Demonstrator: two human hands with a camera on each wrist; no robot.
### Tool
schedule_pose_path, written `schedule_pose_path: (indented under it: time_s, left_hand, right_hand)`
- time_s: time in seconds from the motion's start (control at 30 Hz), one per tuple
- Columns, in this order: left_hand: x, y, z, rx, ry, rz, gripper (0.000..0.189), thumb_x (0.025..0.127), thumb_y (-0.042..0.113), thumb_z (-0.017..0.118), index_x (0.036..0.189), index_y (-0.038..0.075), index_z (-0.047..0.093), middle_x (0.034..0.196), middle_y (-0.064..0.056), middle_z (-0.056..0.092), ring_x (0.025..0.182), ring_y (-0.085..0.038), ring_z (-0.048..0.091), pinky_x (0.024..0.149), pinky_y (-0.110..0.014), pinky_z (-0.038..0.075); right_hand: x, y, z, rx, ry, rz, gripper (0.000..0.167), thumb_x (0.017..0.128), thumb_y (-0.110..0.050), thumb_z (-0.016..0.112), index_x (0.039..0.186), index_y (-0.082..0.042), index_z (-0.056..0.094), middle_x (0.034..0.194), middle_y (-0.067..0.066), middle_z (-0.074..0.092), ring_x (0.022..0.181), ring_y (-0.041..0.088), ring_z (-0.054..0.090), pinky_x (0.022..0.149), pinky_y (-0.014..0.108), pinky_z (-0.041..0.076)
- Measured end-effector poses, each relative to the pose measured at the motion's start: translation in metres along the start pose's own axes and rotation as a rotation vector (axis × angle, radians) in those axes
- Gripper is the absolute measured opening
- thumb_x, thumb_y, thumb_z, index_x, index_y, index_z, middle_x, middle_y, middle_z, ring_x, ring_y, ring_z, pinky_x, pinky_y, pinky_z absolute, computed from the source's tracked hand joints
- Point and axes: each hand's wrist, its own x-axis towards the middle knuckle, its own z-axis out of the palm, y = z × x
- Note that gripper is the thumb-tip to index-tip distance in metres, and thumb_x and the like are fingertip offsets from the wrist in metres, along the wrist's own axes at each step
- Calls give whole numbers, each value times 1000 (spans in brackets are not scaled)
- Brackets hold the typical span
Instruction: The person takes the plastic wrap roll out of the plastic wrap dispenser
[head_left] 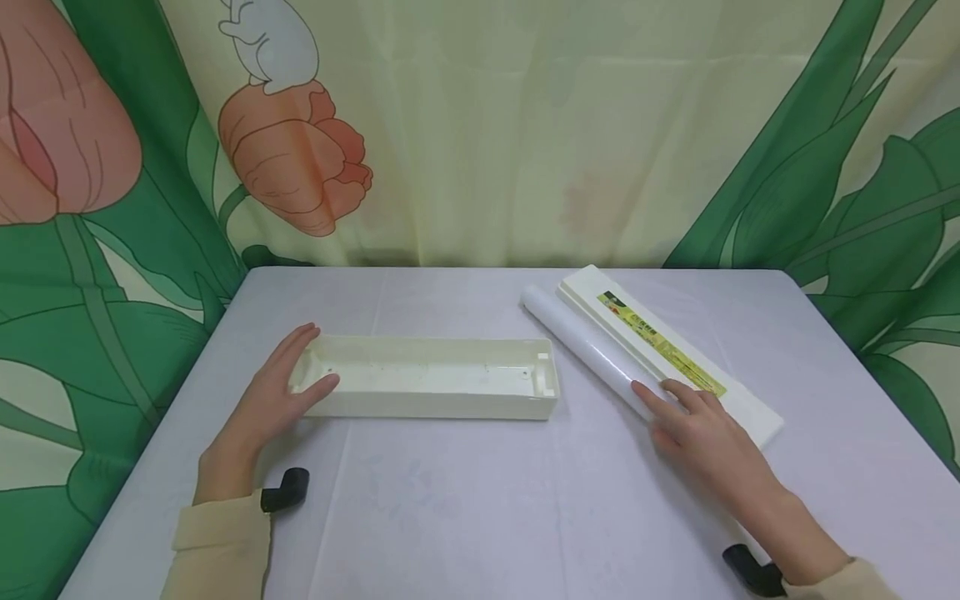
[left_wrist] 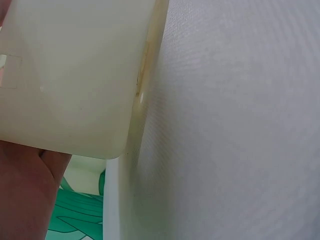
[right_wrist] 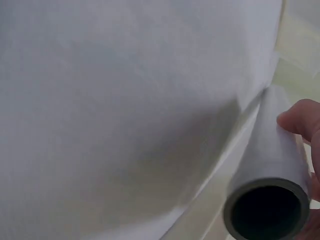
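A long, shallow cream-white plastic box lies lengthwise at the table's middle left, its open side up. My left hand grips its left end, the thumb over the near rim and the fingers by the far corner. In the left wrist view the box's end wall fills the upper left. To the right, my right hand holds the near part of a glossy white plastic wrap roll. The roll's hollow dark core faces the right wrist camera, with the thumb on its side. Beside it slants a white lid.
The lid carries a yellow-green label. A white cloth covers the table. Behind hangs a curtain printed with flowers and leaves. Black curved pieces sit at both wrists.
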Motion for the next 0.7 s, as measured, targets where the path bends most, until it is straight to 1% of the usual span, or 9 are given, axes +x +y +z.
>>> schedule_pose_path:
  time_s: [0.1, 0.23, 0.37, 0.43, 0.6, 0.7]
  left_hand:
    - [0, 1, 0, -1, -2, 1, 81, 94, 37, 69, 157, 2, 30, 163, -17, 23, 148, -40, 22, 111, -69, 23]
    - [0, 0, 1, -2, 0, 6, 81, 95, 37, 68, 157, 2, 30, 163, -18, 23, 148, -40, 22, 111, -69, 22]
    - [0, 2, 0, -5, -1, 0, 81, 95, 35, 69, 157, 2, 30, 163, -17, 23, 148, -40, 22, 111, -69, 22]
    - [0, 2, 1, -6, -2, 1, 81, 95, 35, 69, 157, 2, 30, 164, -17, 23, 148, -40, 21, 111, -69, 22]
    - [0, 1, 0, -9, 0, 0, 80, 95, 36, 69, 157, 2, 30, 164, -17, 23, 148, -40, 21, 111, -70, 23]
    - [0, 0, 0, -5, 0, -3, 80, 95, 36, 68, 157, 2, 30, 164, -17, 21, 149, -40, 20, 110, -71, 22]
  right_hand:
    - [-1, -5, 2, -10, -30, 15, 63, 73, -4, 81, 133, -13, 66, 120, 19, 59, 89, 42, 60, 56, 49, 54]
    - [-1, -9, 2, -26, -55, 10, 63, 73, -5, 83, 133, -13, 65, 118, 18, 58, 86, 39, 59, 52, 45, 53]
    - [1, -12, -1, -44, -108, 37, 65, 75, -8, 86, 136, -14, 64, 120, 18, 57, 88, 39, 60, 55, 46, 55]
    - [1, -13, -2, -57, -121, 44, 65, 76, -9, 86, 136, -15, 64, 121, 18, 57, 89, 39, 61, 54, 46, 55]
    - [1, -12, -2, -89, -99, 26, 66, 75, -16, 88, 136, -16, 64, 122, 18, 59, 88, 39, 62, 57, 49, 55]
    - [2, -11, -2, -104, -86, 18, 69, 74, -21, 88, 138, -17, 62, 125, 21, 59, 93, 43, 62, 64, 55, 55]
